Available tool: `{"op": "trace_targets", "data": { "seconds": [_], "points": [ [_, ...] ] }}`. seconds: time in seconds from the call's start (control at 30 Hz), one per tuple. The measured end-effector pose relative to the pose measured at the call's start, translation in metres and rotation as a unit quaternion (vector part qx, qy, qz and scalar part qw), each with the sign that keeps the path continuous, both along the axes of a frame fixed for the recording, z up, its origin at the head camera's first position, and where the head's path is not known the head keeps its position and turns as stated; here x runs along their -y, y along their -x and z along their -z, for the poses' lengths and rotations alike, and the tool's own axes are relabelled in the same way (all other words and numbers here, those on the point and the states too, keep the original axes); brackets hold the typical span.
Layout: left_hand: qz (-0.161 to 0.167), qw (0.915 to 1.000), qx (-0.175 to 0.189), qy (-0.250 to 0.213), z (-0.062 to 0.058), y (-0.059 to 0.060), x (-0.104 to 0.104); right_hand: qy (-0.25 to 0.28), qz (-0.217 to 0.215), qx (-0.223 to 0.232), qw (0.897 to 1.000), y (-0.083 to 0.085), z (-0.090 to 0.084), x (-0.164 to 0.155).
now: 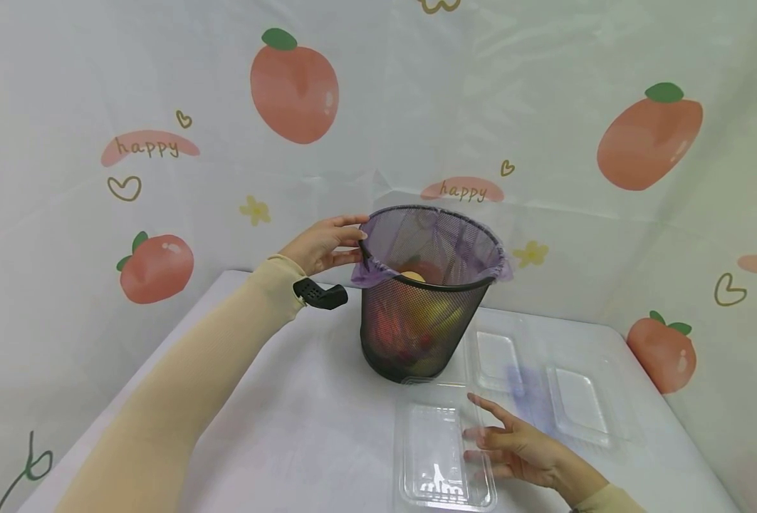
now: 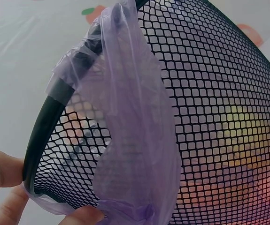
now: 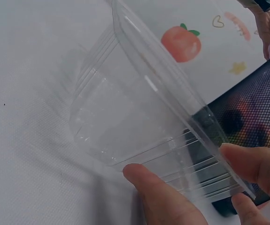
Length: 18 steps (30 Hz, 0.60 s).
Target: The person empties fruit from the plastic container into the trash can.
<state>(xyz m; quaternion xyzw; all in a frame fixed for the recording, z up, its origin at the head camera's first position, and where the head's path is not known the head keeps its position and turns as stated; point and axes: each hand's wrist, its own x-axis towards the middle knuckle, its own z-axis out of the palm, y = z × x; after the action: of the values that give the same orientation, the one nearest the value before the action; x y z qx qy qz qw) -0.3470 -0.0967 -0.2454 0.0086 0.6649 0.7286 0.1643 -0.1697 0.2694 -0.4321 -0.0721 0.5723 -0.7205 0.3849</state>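
A black mesh bin point(image 1: 410, 320) with a purple plastic liner point(image 1: 500, 267) folded over its rim stands on the white table. Red and yellow round things, apparently fruit, show through its mesh; the liner and mesh blur their shapes. At the left side of the bin my left hand point(image 1: 327, 242) grips the rim point(image 2: 43, 126), fingers on both sides of it. A clear plastic container point(image 1: 432, 456) sits in front of the bin. My right hand point(image 1: 519, 445) holds that container by its right side, with fingers point(image 3: 149, 187) at its ribbed wall and rim.
Two more clear plastic trays, a nearer one point(image 1: 580, 406) and one beside the bin point(image 1: 498, 360), lie to the right. A faint purple patch point(image 1: 532, 399) shows between them. White cloth point(image 1: 378, 107) printed with peaches hangs behind the table.
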Motion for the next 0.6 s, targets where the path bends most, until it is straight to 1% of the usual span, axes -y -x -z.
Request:
{"op": "trace_targets", "data": {
  "seconds": [0.13,0.37,0.6],
  "points": [
    [-0.004,1.0000,0.001,-0.001,-0.0005,-0.0002,-0.0005,0.003,-0.002,0.000,1.000,0.0002,0.0012,-0.0010],
    [0.007,1.0000,0.002,-0.005,-0.0001,0.0008,0.0000,0.006,-0.003,0.000,1.000,0.0013,0.0029,-0.0018],
    [0.002,1.0000,0.000,-0.003,0.0008,0.0017,0.0001,0.005,-0.005,0.002,1.000,0.0012,0.0029,-0.0008]
  ]
}}
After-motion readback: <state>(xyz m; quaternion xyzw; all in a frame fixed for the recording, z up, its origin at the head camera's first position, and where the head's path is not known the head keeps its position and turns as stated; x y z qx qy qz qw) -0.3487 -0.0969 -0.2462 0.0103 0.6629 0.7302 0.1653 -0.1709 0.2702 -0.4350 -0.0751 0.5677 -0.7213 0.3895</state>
